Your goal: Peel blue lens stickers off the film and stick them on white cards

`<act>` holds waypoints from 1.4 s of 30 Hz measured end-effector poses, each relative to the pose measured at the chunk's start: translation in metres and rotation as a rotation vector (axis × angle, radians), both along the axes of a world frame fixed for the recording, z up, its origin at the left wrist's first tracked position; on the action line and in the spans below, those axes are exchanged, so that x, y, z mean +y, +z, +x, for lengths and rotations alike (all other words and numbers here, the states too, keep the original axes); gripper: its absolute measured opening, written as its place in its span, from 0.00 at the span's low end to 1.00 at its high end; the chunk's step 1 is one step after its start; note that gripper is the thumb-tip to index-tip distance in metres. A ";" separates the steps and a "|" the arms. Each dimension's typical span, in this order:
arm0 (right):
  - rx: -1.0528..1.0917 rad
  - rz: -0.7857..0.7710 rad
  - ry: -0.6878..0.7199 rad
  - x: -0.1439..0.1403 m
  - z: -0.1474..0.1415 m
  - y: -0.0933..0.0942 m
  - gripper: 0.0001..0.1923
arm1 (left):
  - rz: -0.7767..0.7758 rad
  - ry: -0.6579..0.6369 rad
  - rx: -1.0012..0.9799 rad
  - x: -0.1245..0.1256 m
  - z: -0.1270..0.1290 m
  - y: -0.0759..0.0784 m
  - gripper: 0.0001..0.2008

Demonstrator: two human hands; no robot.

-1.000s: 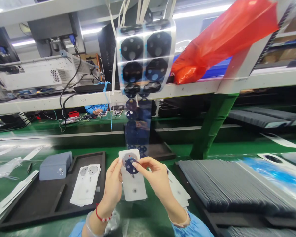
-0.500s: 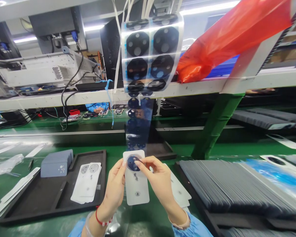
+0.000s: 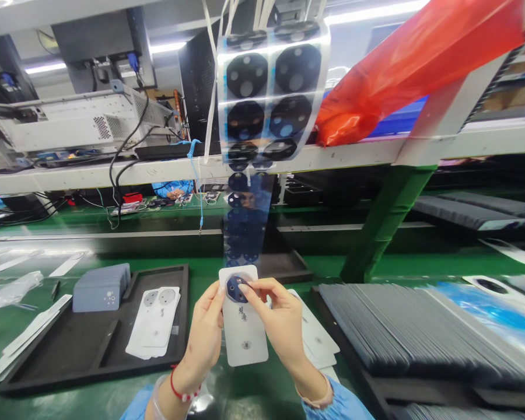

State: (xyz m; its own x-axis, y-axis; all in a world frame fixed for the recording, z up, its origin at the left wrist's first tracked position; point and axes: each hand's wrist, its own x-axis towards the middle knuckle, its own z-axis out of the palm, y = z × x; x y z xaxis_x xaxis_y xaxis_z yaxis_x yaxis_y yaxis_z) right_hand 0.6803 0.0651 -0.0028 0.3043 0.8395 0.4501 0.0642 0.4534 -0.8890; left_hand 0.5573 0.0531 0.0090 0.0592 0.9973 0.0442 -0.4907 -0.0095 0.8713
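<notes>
A white phone back cover (image 3: 245,338) with dark printed characters is held upright in front of me. My left hand (image 3: 205,326) is closed on its left edge, thumb near the top corner. Over the cover's round camera area lies a dark round film sticker (image 3: 234,288). My right hand (image 3: 280,315) is closed in a pinch at the sticker's right side, thumb tip on its face and index finger at the cover's top right edge. Behind the cover hangs a clear strip of dark round stickers (image 3: 247,227), coming down from a roll (image 3: 269,99).
At left, a black tray (image 3: 70,356) holds white covers (image 3: 154,321) and a grey-blue stack (image 3: 100,289). More white covers (image 3: 317,332) lie beside my right hand. A tray of packed grey panels (image 3: 389,326) stands at right. A green-wrapped post (image 3: 385,221) rises behind.
The cover's lower end has swung slightly right, and the dark sticker sits a little differently under my right thumb. Both hands keep their hold; the whole view has shifted slightly.
</notes>
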 end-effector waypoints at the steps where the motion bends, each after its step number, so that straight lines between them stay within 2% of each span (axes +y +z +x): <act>1: -0.002 0.008 -0.012 0.000 0.000 -0.001 0.11 | -0.003 0.002 -0.005 0.000 0.001 0.001 0.18; 8: -0.094 0.095 -0.072 0.004 -0.002 -0.009 0.08 | 0.035 0.009 0.034 -0.003 0.005 -0.004 0.17; 12: -0.239 0.186 -0.227 0.006 -0.004 -0.011 0.08 | 0.115 0.086 0.129 -0.001 0.007 -0.014 0.17; 13: -0.238 0.190 -0.273 0.006 -0.004 -0.010 0.12 | 0.117 0.110 0.139 0.000 0.008 -0.016 0.17; 15: -0.190 0.177 -0.318 0.007 -0.004 -0.009 0.29 | 0.111 0.134 0.147 0.001 0.009 -0.018 0.17; 16: -0.156 0.161 -0.291 0.007 -0.003 -0.008 0.36 | 0.109 0.134 0.150 0.001 0.009 -0.018 0.18; 17: -0.122 0.127 -0.216 0.007 -0.002 -0.007 0.38 | 0.107 0.122 0.159 0.001 0.010 -0.017 0.18; 18: -0.093 0.071 -0.101 0.006 -0.001 -0.006 0.34 | 0.106 0.102 0.174 0.001 0.010 -0.016 0.18; 20: -0.043 -0.066 0.131 0.006 0.001 -0.004 0.18 | 0.099 0.069 0.207 0.001 0.012 -0.014 0.19; 21: -0.020 -0.119 0.198 0.006 0.002 -0.004 0.15 | 0.092 0.057 0.221 0.001 0.012 -0.013 0.19; 22: -0.003 -0.157 0.227 0.006 0.003 -0.004 0.16 | 0.086 0.049 0.231 0.002 0.012 -0.013 0.19; 25: 0.006 -0.184 0.268 0.010 0.011 -0.001 0.20 | 0.073 0.030 0.216 0.005 0.009 -0.014 0.19; 29: 0.015 -0.202 0.617 0.015 0.022 0.001 0.17 | 0.043 0.006 0.114 0.011 0.002 -0.016 0.17; 31: 0.028 -0.209 0.715 0.017 0.022 -0.002 0.19 | 0.031 0.013 0.082 0.012 0.003 -0.017 0.15; 35: 0.033 -0.228 0.570 0.022 0.014 -0.008 0.20 | 0.059 -0.001 0.145 0.015 0.002 -0.017 0.15; 38: 0.076 -0.258 0.544 0.027 0.028 -0.005 0.21 | 0.212 0.022 0.388 0.027 -0.021 -0.009 0.16; 40: -0.006 -0.298 0.504 0.031 0.055 -0.001 0.22 | 0.338 0.186 0.655 0.042 -0.053 -0.004 0.16; 42: -0.264 -0.376 0.430 0.038 0.089 -0.002 0.17 | 0.321 0.362 0.922 0.059 -0.094 -0.004 0.19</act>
State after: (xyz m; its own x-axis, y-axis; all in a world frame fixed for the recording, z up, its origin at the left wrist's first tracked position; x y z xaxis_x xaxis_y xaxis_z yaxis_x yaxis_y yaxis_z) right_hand 0.7692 0.1027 -0.0047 -0.1772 0.9775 0.1141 0.1847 0.1469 -0.9718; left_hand 0.4633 0.1124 0.0046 -0.0956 0.9116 0.3998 0.4430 -0.3207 0.8372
